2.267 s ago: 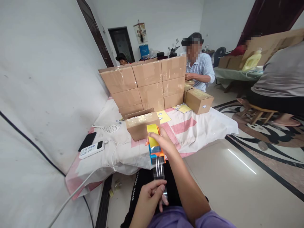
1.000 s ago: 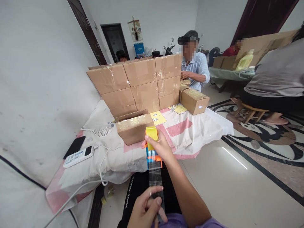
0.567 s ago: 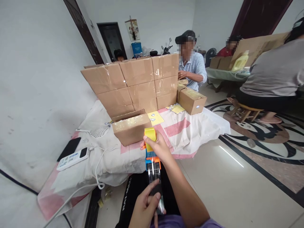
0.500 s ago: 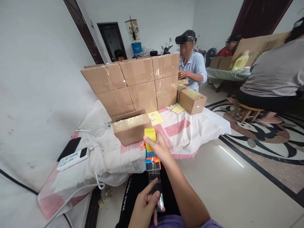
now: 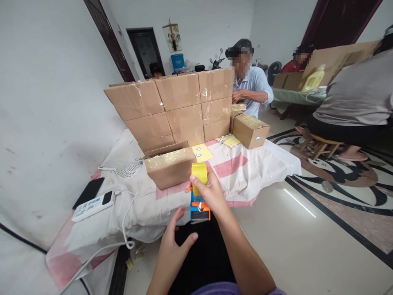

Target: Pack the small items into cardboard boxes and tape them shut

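Note:
My right hand (image 5: 209, 189) is wrapped round a tape dispenser (image 5: 199, 198) with a yellow roll and blue and orange parts, held over the near table edge. Just left of and below it, my left hand (image 5: 179, 237) is open, thumb and fingers apart, holding nothing. Beyond the dispenser, a small cardboard box (image 5: 172, 168) stands on the table with its top edge raised and tape along its near upper side.
Stacked cardboard boxes (image 5: 184, 110) form a wall at the back. A taped box (image 5: 252, 133) stands at the right, near a co-worker (image 5: 254, 86). A power strip (image 5: 93, 206), white cable, black phone-like slab (image 5: 88, 192) and perforated white paddle (image 5: 129, 170) lie at left.
My left hand has let go of the strip of tape that hung from the dispenser and moved up and left, opening. The long strip no longer shows. The dispenser has shifted slightly right.

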The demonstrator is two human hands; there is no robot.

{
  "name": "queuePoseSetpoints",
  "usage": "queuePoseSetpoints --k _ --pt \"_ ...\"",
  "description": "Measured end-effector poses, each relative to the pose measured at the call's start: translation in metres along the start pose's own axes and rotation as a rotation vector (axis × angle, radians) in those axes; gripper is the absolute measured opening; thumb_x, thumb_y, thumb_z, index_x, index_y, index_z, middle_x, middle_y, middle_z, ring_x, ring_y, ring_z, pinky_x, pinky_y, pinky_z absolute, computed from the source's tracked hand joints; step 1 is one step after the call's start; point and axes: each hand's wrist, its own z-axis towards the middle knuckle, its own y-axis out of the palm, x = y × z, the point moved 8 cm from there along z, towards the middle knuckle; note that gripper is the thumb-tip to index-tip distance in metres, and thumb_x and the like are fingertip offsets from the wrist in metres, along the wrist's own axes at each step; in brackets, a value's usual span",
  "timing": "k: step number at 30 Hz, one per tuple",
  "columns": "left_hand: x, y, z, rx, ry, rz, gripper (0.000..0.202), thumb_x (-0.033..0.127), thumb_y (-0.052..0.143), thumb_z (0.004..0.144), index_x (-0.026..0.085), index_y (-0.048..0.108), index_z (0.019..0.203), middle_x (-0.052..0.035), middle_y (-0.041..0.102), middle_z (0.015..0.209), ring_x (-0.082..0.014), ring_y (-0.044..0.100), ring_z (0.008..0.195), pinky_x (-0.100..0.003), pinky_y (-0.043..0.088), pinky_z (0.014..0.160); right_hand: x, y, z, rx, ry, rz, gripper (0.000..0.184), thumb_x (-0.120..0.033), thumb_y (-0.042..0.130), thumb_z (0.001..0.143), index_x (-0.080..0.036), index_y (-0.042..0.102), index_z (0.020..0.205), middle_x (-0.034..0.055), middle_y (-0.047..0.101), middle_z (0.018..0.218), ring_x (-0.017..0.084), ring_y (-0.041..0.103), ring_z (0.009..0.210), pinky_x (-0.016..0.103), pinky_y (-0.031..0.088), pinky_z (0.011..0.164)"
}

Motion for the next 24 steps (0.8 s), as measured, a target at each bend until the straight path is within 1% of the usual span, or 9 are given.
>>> queuePoseSetpoints --k 2,5,9,14,17,19,21,22,24 --pt "0.010 0.011 0.006 -0.033 -0.026 -0.123 0.083 0.045 0.078 0.076 0.021 0.047 0.149 -0.0146 0.065 0.139 -0.0316 0.059 0.131 -0.045 0.044 0.111 0.001 0.002 -0.001 -0.005 0.016 0.011 0.035 -0.043 0.069 0.087 -0.023 0.044 0.102 -0.0032 0.068 0.070 0.018 0.069 0.066 0.031 0.053 0.067" --pt "0.017 0.027 0.008 -0.064 -0.095 -0.302 0.084 0.047 0.077 0.079 0.017 0.044 0.150 -0.0134 0.076 0.114 -0.0286 0.073 0.107 -0.042 0.054 0.100 0.001 0.003 -0.001 0.001 0.028 0.024 0.036 -0.043 0.070 0.086 -0.024 0.044 0.101 -0.0033 0.068 0.070 0.018 0.069 0.065 0.031 0.053 0.065" --pt "0.015 0.033 0.009 -0.048 -0.139 -0.381 0.088 0.054 0.077 0.078 0.015 0.045 0.150 -0.0074 0.079 0.088 -0.0247 0.076 0.085 -0.037 0.059 0.089 0.003 0.002 0.000 0.007 0.032 0.017 0.039 -0.048 0.071 0.085 -0.024 0.044 0.099 -0.0027 0.068 0.069 0.020 0.070 0.065 0.031 0.052 0.063" --pt "0.008 0.036 0.009 -0.030 -0.129 -0.431 0.093 0.063 0.079 0.071 0.013 0.052 0.145 -0.0091 0.080 0.088 -0.0247 0.075 0.081 -0.035 0.060 0.086 0.015 -0.005 0.005 0.025 0.063 0.051 0.044 -0.056 0.071 0.083 -0.024 0.045 0.097 -0.0017 0.068 0.068 0.020 0.070 0.062 0.030 0.051 0.059" --pt "0.006 0.035 0.011 0.046 -0.086 -0.472 0.095 0.069 0.079 0.067 0.013 0.057 0.140 -0.0103 0.080 0.086 -0.0256 0.075 0.077 -0.037 0.062 0.082 0.018 -0.005 0.003 -0.047 0.076 0.011 0.046 -0.057 0.071 0.084 -0.023 0.048 0.107 0.0032 0.073 0.085 0.021 0.072 0.068 0.034 0.055 0.066" --pt "0.005 0.030 0.013 0.093 -0.066 -0.479 0.095 0.071 0.080 0.064 0.014 0.059 0.137 -0.0102 0.080 0.086 -0.0252 0.076 0.073 -0.036 0.062 0.081 0.013 0.001 -0.001 -0.154 0.006 -0.080 0.047 -0.049 0.072 0.085 -0.024 0.052 0.118 0.0063 0.073 0.102 0.024 0.074 0.086 0.036 0.056 0.078" --pt "0.004 0.021 0.016 0.147 -0.047 -0.487 0.094 0.071 0.082 0.062 0.016 0.060 0.136 -0.0105 0.080 0.092 -0.0242 0.076 0.071 -0.034 0.062 0.078 0.008 0.008 -0.006 -0.234 -0.096 -0.177 0.043 -0.042 0.074 0.085 -0.026 0.057 0.121 0.0063 0.072 0.107 0.026 0.071 0.100 0.038 0.055 0.085" --pt "0.004 0.017 0.017 0.165 -0.036 -0.491 0.094 0.070 0.083 0.061 0.017 0.060 0.136 -0.0108 0.080 0.096 -0.0239 0.076 0.070 -0.032 0.062 0.077 0.008 0.009 -0.008 -0.239 -0.137 -0.202 0.040 -0.041 0.074 0.085 -0.026 0.059 0.119 0.0061 0.072 0.107 0.026 0.070 0.101 0.038 0.055 0.086" --pt "0.004 0.011 0.019 0.172 -0.024 -0.492 0.094 0.071 0.083 0.061 0.018 0.059 0.135 -0.0112 0.079 0.101 -0.0241 0.077 0.070 -0.031 0.062 0.074 0.012 0.006 -0.008 -0.162 -0.162 -0.164 0.039 -0.046 0.070 0.087 -0.026 0.061 0.119 0.0060 0.071 0.105 0.026 0.071 0.095 0.038 0.055 0.084"
